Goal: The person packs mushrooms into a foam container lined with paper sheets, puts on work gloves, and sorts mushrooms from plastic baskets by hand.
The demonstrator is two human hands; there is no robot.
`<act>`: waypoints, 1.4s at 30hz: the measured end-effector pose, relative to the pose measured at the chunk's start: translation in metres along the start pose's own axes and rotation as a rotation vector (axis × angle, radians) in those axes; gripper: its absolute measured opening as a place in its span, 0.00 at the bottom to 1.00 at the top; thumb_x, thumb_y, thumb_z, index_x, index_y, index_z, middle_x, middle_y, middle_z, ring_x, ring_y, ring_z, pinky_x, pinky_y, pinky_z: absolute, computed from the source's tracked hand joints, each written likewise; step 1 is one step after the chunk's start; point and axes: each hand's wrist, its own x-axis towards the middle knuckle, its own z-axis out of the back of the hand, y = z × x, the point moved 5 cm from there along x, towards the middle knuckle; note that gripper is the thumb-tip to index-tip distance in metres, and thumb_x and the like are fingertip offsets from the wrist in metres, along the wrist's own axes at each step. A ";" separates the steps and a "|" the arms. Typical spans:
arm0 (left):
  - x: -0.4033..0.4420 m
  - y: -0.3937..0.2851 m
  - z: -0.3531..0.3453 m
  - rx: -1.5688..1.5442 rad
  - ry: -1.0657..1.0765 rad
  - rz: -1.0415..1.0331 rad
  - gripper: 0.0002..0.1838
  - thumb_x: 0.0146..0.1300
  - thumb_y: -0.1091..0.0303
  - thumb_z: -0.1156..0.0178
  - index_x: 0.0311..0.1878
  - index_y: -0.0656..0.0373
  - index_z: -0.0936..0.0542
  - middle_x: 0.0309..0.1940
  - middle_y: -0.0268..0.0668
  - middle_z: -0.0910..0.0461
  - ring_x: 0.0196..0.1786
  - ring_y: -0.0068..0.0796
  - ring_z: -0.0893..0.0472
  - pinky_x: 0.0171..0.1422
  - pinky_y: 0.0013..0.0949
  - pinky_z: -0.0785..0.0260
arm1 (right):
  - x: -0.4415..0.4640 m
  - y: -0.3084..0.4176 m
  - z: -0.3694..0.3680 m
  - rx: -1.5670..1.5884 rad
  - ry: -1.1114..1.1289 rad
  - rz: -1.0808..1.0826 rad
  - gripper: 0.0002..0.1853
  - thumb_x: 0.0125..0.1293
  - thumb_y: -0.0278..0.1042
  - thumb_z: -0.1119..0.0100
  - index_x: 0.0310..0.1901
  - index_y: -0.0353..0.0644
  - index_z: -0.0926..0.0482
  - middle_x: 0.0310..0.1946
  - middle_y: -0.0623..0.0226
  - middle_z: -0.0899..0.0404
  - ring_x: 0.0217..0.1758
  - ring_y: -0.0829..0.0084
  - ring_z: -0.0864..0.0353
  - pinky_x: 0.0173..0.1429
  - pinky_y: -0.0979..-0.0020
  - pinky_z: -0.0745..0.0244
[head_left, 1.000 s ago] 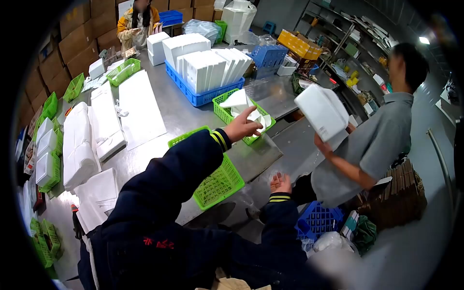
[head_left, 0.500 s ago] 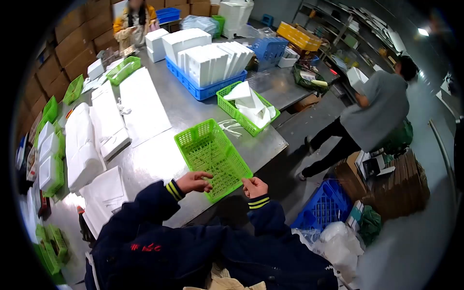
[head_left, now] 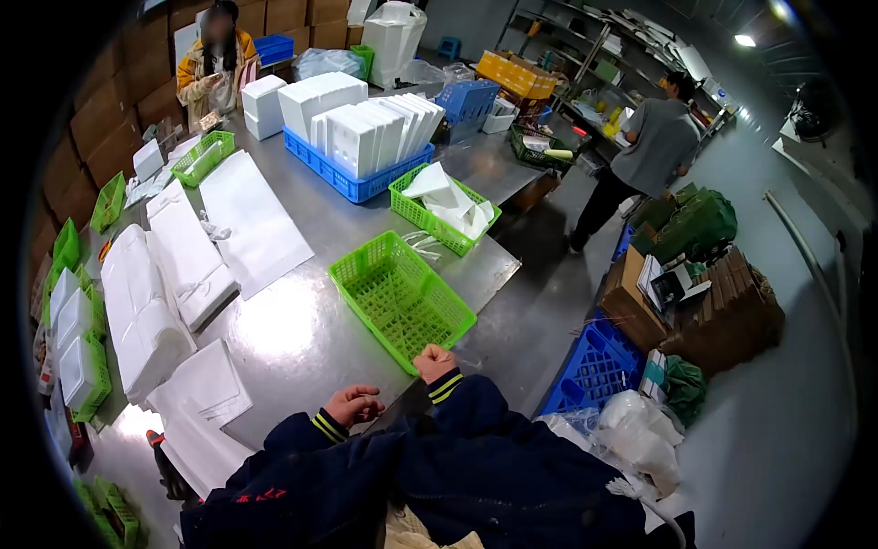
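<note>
A green plastic basket (head_left: 389, 297) sits on the metal table near its corner, with no contents visible. At the basket's near edge is my right hand (head_left: 434, 363), closed in a fist; whatever it may hold is hidden, and I cannot tell whether it touches the rim. My left hand (head_left: 355, 405) hovers by the table's front edge, left of the right hand, its fingers loosely bent and apart with nothing in them. Just beyond the basket lie white ties (head_left: 422, 245). A second green basket (head_left: 441, 220) behind it holds white foam pieces (head_left: 450, 199).
White foam slabs (head_left: 377, 137) stand in a blue crate (head_left: 352, 181) farther back. White sheets (head_left: 256, 215) and wrapped bundles (head_left: 146, 302) cover the table's left side. A blue crate (head_left: 594, 366), plastic bags (head_left: 636, 435) and cardboard (head_left: 727, 316) are on the right. Two people (head_left: 651, 146) are beyond.
My left hand has drawn back from the basket toward my body. The right hand has moved left and closed into a fist. The person in grey has walked farther away toward the shelves.
</note>
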 end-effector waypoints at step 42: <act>0.467 -0.112 -0.349 0.257 -0.128 0.057 0.09 0.46 0.77 0.61 0.27 0.61 0.30 0.11 0.34 0.35 0.10 0.17 0.44 0.12 0.23 0.54 | 0.310 0.147 0.594 0.291 -0.092 0.191 0.09 0.50 0.16 0.70 0.23 0.38 0.36 0.11 0.67 0.41 0.11 0.78 0.46 0.13 0.79 0.50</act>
